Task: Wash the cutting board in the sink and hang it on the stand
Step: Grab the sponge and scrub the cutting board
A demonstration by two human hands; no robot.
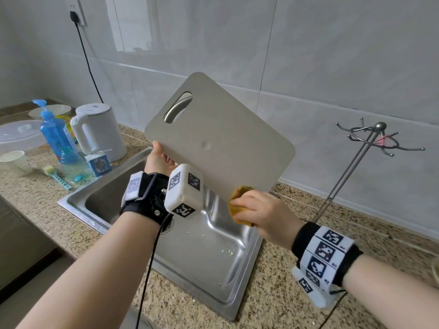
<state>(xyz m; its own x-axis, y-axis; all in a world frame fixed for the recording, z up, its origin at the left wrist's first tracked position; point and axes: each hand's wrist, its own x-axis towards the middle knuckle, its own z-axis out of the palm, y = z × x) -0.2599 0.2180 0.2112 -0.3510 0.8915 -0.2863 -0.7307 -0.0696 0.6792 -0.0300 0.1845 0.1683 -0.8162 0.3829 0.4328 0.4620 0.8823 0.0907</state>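
Observation:
A grey metal cutting board (pixel 221 136) with an oval handle hole is held tilted above the steel sink (pixel 209 248). My left hand (pixel 159 160) grips its lower left edge, thumb on the front face. At the board's bottom corner, my right hand (pixel 263 214) is closed around a yellow sponge (pixel 238 198) that touches the board. A metal stand (pixel 370 141) with hooks rises from the counter at the right, nothing hanging on it. Small food crumbs lie in the sink basin.
On the speckled counter to the left stand a white kettle (pixel 97 131), a blue soap bottle (pixel 55 134), a small carton (pixel 98 162), a paper cup (pixel 15 160), a brush (pixel 57 176) and a plastic lidded bowl (pixel 19 134). Tiled wall runs behind.

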